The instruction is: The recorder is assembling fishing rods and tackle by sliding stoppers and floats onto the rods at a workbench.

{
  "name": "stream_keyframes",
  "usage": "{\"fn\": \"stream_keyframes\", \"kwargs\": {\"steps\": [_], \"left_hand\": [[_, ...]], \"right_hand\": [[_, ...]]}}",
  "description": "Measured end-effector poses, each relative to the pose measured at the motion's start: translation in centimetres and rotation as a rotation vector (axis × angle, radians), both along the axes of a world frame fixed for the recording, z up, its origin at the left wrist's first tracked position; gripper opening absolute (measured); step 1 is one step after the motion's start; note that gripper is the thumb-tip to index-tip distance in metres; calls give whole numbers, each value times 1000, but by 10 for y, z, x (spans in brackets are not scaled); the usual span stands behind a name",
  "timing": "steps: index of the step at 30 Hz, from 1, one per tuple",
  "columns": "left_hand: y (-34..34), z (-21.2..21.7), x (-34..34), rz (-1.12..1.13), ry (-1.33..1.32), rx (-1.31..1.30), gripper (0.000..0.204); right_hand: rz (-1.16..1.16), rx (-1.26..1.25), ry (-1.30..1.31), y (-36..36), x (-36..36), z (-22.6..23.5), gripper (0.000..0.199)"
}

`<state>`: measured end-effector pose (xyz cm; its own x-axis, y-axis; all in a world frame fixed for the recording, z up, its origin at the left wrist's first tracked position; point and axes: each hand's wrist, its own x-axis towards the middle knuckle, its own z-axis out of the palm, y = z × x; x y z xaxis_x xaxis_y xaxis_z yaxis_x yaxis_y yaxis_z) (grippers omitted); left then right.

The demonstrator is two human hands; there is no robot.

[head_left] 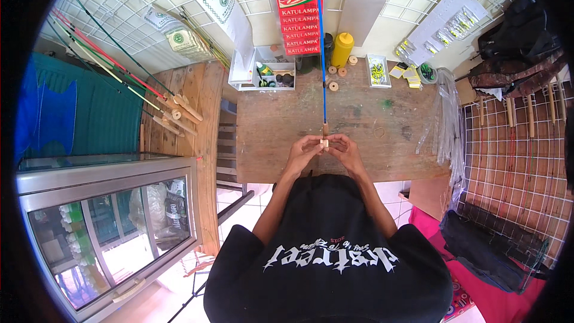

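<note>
A thin blue fishing rod (323, 54) points away from me over the wooden table, its short brown handle (325, 129) toward my body. At the near end of that handle is a small pale wooden piece (324, 143). My left hand (304, 152) pinches this piece from the left, fingers closed. From the other side my right hand (345, 152) grips it too, fingertips bent inward. The fingers partly cover the piece, so how it joins the handle cannot be made out. Both hands are above the table's near edge.
Toward the back stand a white divided box (263, 87), a yellow squeeze bottle (342, 51), small wooden rings (333, 86) and a white tray (378, 73). Rods with wooden handles (182, 110) lie on a side table at left. Clear plastic sleeves (445, 119) hang at the table's right edge.
</note>
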<state>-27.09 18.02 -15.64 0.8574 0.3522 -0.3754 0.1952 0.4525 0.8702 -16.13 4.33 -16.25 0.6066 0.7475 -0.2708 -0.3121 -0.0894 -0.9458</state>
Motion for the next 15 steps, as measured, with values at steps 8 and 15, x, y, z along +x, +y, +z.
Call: {"fn": "stream_keyframes", "kwargs": {"steps": [8, 15], "left_hand": [[-2, -1, 2, 71, -48, 89, 30], [9, 3, 10, 69, -29, 179, 29]], "right_hand": [[-4, -3, 1, 0, -1, -4, 37], [-94, 55, -399, 27, 26, 7, 39]]}}
